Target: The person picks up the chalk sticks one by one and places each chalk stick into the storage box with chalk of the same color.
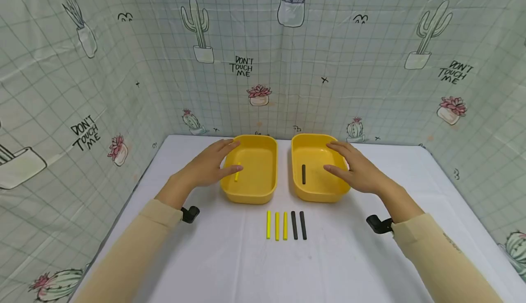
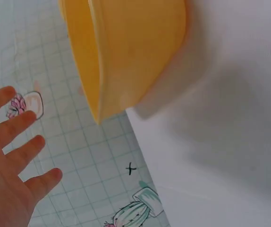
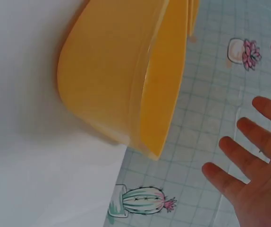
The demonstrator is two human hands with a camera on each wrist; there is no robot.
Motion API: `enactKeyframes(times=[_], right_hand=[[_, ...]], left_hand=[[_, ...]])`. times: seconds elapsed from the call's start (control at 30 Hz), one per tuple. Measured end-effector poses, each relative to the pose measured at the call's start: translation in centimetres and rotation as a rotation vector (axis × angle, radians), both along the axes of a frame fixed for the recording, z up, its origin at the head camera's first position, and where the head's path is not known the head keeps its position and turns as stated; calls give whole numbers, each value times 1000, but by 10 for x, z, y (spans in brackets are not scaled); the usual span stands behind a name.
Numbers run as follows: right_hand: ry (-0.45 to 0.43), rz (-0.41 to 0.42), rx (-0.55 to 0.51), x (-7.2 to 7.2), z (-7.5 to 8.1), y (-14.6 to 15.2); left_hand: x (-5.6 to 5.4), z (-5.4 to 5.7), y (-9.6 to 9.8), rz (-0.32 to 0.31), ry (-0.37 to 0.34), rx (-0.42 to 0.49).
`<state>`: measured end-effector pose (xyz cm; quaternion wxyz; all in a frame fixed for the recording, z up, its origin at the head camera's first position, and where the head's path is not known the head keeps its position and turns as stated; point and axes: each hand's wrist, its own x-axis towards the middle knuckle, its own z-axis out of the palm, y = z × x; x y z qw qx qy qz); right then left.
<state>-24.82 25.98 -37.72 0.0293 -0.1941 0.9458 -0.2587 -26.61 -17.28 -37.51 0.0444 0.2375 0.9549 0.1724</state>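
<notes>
My left hand [image 1: 211, 164] hovers over the left rim of a yellow bin [image 1: 256, 170], its fingers spread and holding nothing. A single yellow stick [image 1: 237, 175] lies inside that bin, partly covered by the thumb. On the other side, my right hand [image 1: 359, 167] hangs above the right edge of a second yellow bin [image 1: 318, 156], also with fingers apart and nothing held. One black stick [image 1: 303, 174] rests in this bin. Both wrist views show the left hand [image 2: 8, 156] and right hand [image 3: 256, 165] apart from the bin walls.
In front of the bins, several sticks lie in a row on the white tabletop [image 1: 230, 257]: yellow sticks [image 1: 277, 226] to the left, black sticks [image 1: 294, 225] to the right. A grid-patterned cloth [image 1: 312, 102] with cactus drawings stands behind and around the table.
</notes>
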Motion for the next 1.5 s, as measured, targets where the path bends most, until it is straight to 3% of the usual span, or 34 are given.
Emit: enactKeyframes(times=[0.27,0.57,0.83,1.17,1.5], right_hand=[[-2,-50,-120,4,-11,8],[-39,-125,-217,7,-39,21],[-149,-185,-269,8,-64,26],[-252,-230,-326,5,-80,21],[-251,-215,-350,3,-88,18]], left_hand=[[16,-7,11,5,-24,58],[39,-20,34,-90,33,94],[57,-30,62,-131,34,94],[68,-39,100,-213,48,15],[75,-49,132,-297,68,-100]])
